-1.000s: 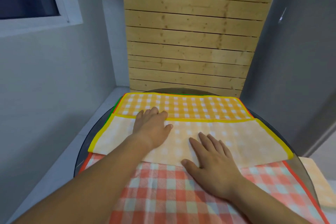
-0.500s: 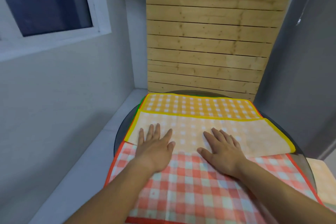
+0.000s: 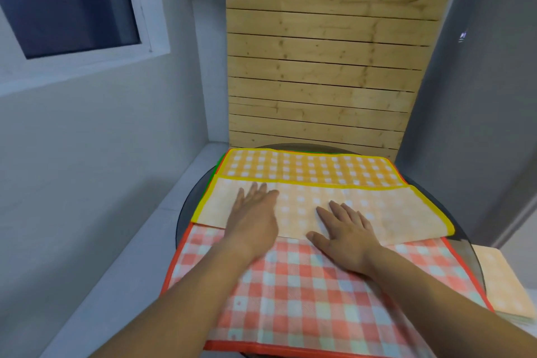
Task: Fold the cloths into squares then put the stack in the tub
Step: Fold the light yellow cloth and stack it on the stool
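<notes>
**Cloth on cloth, basically**

So the half-folded cloth (image 3: 392, 212) lies on the far part of the spread cloth (image 3: 305, 299), both on the table (image 3: 186, 212). The left hand (image 3: 252, 212) and right hand (image 3: 345, 229) rest side by side on its near edge. A folded pile (image 3: 499, 285) sits off right, with the plank wall (image 3: 319, 67) behind.

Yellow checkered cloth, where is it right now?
In the head view the yellow checkered cloth lies on the far half of the red checkered cloth, with the left hand and right hand flat on its folded part.
</notes>
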### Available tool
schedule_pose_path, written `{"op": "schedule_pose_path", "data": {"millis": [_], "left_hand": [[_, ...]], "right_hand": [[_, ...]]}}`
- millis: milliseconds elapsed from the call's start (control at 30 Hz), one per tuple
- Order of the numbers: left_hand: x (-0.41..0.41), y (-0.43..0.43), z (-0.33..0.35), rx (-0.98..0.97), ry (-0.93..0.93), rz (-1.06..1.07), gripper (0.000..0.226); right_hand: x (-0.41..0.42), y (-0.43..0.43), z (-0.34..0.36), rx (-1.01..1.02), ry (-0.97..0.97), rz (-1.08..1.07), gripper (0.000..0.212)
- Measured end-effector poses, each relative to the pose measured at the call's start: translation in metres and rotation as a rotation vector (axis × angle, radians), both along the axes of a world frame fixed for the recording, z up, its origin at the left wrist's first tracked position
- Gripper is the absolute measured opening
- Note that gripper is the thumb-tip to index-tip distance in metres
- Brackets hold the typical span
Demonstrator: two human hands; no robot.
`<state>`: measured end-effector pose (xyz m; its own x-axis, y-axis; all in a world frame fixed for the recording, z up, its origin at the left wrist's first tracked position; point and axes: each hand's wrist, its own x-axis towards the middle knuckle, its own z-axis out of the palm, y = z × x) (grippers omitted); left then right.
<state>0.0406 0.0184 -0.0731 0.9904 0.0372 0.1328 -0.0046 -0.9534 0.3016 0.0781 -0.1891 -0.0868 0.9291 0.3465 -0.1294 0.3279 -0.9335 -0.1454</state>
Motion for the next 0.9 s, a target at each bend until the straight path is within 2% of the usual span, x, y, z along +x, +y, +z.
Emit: {"op": "schedule_pose_path", "data": {"millis": [67,167,233,433,500,600,667,733,833,900], "left_hand": [[0.013,-0.015,-0.005,0.0,0.073,-0.065,0.051],[0.021,-0.019,-0.018,0.091,0.22,-0.046,0.057],[0.021,-0.019,-0.023,0.115,0.252,-0.028,0.059],[0.019,-0.019,-0.024,0.108,0.247,-0.026,0.06],[0.022,-0.019,-0.023,0.102,0.273,-0.03,0.06],[0.036,-0.018,-0.011,0.068,0.314,-0.012,0.06],[0.048,-0.019,-0.001,0.11,0.287,0.015,0.053],[0.058,-0.024,0.003,0.139,0.197,0.039,0.042],[0.068,-0.031,-0.008,0.106,0.014,0.052,0.036],[0.075,-0.031,-0.021,0.032,-0.072,0.032,0.035]], "right_hand": [[0.001,0.0,-0.002,0.002,-0.002,-0.003,0.075],[0.004,-0.002,-0.006,0.017,-0.002,0.005,0.074],[0.005,-0.004,-0.006,0.045,0.022,0.032,0.072],[0.019,-0.069,0.008,0.374,0.124,-0.006,0.052],[0.019,-0.097,0.014,0.619,0.169,-0.112,0.056],[0.032,-0.118,0.022,0.813,0.196,-0.279,0.037],[0.051,-0.122,0.024,0.933,0.195,-0.413,0.034],[0.07,-0.119,0.023,1.013,0.079,-0.494,0.026],[0.097,-0.105,0.02,0.908,-0.14,-0.444,0.02],[0.119,-0.091,0.019,0.822,-0.205,-0.377,0.018]]}}
